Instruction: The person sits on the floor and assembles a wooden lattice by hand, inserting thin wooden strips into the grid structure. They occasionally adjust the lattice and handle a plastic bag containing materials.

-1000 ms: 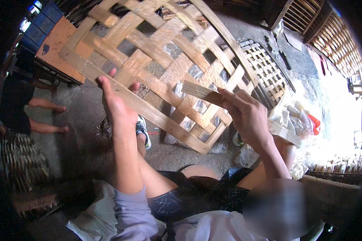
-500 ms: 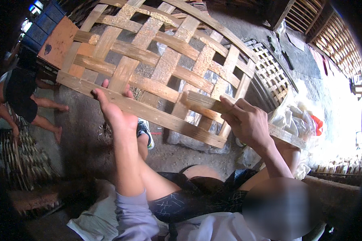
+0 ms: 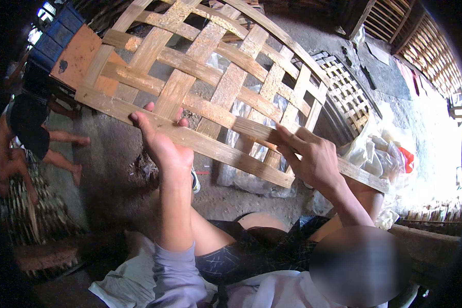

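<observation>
A large panel woven from flat wooden slats (image 3: 228,84) is held up in front of me, tilted, with gaps between its crossing strips. Some strips carry a pale, crusty, flaking surface. My left hand (image 3: 169,151) grips the panel's near edge slat, its fingers partly hidden behind the wood. In my right hand (image 3: 313,156) is a long flat wooden strip (image 3: 364,175), pinched between thumb and fingers. Its far end overlaps the weave near the panel's right part; whether it lies on top or is threaded there I cannot tell. The other end sticks out toward my right knee.
Beyond the panel, more woven lattice panels (image 3: 346,84) lie on the floor. Clear plastic bags (image 3: 377,154) sit at the right. Another person (image 3: 28,126) bends down at the left beside a pile of slats (image 3: 18,215). A blue crate (image 3: 56,36) stands at back left.
My left hand and the panel have shifted a little to the right. My right hand has moved slightly left along with the strip, whose far end was smeared by motion before.
</observation>
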A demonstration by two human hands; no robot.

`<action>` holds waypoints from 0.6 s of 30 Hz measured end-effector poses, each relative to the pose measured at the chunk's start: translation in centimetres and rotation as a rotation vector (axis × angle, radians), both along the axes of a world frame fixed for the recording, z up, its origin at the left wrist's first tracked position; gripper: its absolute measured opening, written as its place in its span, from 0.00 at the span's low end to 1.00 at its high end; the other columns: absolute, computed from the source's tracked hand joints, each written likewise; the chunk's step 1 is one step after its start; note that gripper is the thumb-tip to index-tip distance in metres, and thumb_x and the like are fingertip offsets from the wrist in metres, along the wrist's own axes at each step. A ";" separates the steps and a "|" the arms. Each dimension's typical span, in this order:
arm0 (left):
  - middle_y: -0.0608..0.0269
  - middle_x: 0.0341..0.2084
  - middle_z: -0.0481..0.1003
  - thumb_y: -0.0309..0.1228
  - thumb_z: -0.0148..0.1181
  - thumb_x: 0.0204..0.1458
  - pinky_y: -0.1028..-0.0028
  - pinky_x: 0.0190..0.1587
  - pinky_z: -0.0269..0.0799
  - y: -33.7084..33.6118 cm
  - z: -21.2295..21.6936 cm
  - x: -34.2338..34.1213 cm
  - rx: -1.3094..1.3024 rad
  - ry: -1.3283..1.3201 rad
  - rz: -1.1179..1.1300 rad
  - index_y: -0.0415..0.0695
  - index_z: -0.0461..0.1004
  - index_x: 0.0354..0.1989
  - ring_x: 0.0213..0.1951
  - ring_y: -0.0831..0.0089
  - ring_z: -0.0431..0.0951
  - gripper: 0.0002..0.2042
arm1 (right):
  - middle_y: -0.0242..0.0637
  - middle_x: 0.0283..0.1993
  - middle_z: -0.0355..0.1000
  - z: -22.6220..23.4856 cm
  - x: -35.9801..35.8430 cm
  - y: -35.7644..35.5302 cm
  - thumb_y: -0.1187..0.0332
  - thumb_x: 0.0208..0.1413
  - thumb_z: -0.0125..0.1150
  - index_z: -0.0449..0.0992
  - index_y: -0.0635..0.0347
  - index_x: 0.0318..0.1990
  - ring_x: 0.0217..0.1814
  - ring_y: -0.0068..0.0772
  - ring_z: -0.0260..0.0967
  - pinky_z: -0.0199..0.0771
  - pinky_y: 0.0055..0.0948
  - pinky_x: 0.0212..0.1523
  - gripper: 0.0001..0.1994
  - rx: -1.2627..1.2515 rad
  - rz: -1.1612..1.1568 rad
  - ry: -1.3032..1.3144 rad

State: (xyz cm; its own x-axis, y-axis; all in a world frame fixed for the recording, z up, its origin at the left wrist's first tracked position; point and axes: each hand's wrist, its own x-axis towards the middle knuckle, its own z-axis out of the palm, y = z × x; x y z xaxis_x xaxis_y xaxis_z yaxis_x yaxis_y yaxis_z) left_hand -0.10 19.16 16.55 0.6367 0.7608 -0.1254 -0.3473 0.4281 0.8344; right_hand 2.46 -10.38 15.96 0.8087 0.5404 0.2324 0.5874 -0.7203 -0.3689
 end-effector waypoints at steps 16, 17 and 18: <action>0.51 0.52 0.73 0.65 0.46 0.67 0.65 0.35 0.74 -3.3 0.2 0.3 -0.034 0.013 -0.001 0.47 0.62 0.63 0.46 0.59 0.76 0.33 | 0.35 0.36 0.75 0.6 0.4 1.0 0.59 0.61 0.66 0.78 0.39 0.65 0.27 0.43 0.78 0.78 0.42 0.27 0.24 0.045 -0.009 -0.096; 0.51 0.52 0.72 0.65 0.47 0.67 0.65 0.35 0.75 -4.2 0.2 0.3 -0.032 0.029 -0.015 0.47 0.62 0.63 0.46 0.59 0.76 0.33 | 0.35 0.36 0.75 1.1 0.6 1.9 0.59 0.61 0.66 0.78 0.39 0.65 0.27 0.43 0.78 0.78 0.42 0.27 0.24 0.064 -0.003 -0.120; 0.51 0.52 0.72 0.65 0.47 0.67 0.65 0.35 0.75 -4.7 0.2 0.2 -0.030 0.044 -0.030 0.47 0.62 0.63 0.46 0.59 0.76 0.34 | 0.36 0.36 0.75 1.5 0.8 2.7 0.60 0.61 0.65 0.78 0.39 0.65 0.28 0.44 0.78 0.78 0.43 0.27 0.23 0.048 0.008 -0.099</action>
State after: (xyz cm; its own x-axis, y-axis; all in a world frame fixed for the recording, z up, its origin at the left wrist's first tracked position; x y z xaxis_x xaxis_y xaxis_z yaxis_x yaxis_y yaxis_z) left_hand 0.10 14.42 16.74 0.6522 0.7372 -0.1767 -0.2971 0.4630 0.8351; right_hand 3.25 -7.64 17.47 0.7763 0.5330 0.3366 0.6282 -0.6987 -0.3425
